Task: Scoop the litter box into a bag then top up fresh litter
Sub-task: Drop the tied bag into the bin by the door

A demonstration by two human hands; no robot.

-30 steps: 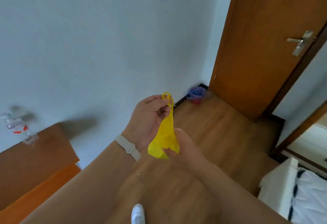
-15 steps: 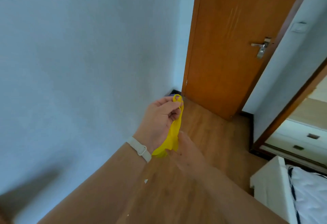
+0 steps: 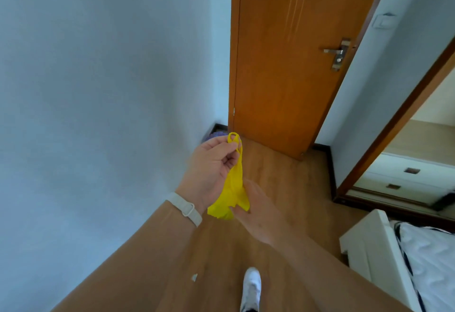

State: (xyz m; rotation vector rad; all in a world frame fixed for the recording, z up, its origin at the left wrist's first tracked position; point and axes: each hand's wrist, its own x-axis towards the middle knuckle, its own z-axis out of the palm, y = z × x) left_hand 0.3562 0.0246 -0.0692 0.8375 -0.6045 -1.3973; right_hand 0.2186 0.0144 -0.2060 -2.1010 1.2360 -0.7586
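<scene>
The person's left hand [image 3: 211,164] is raised in front of the chest, thumb and fingers pinching the looped handle at the top of a thin yellow bag [image 3: 234,188]. A pale wristband [image 3: 184,207] circles that wrist. The right hand [image 3: 256,210] sits just below and to the right, seen from its back. It seems to pinch the bag's crumpled lower end, though its fingertips are mostly hidden by the plastic. The two hands are close together, one above the other. The bag stretches between them as a narrow bunched strip, not yet opened out.

Below the hands is a wooden floor [image 3: 283,188], with one white shoe [image 3: 251,287] at the bottom edge and a small pale scrap [image 3: 194,277] beside it. Ahead stands a closed orange-brown door [image 3: 283,65] with a metal handle [image 3: 336,52], and a pale blue wall [image 3: 98,90] fills the left side. Something purple [image 3: 218,135] peeks out in the corner behind the left hand, too hidden to identify. The corner of a white bed [image 3: 418,262] shows at lower right.

No litter box, scoop or fresh litter is in view. The task appears to be at its very start: only the bag is in hand. Opening it, scooping and topping up all remain to be done.
</scene>
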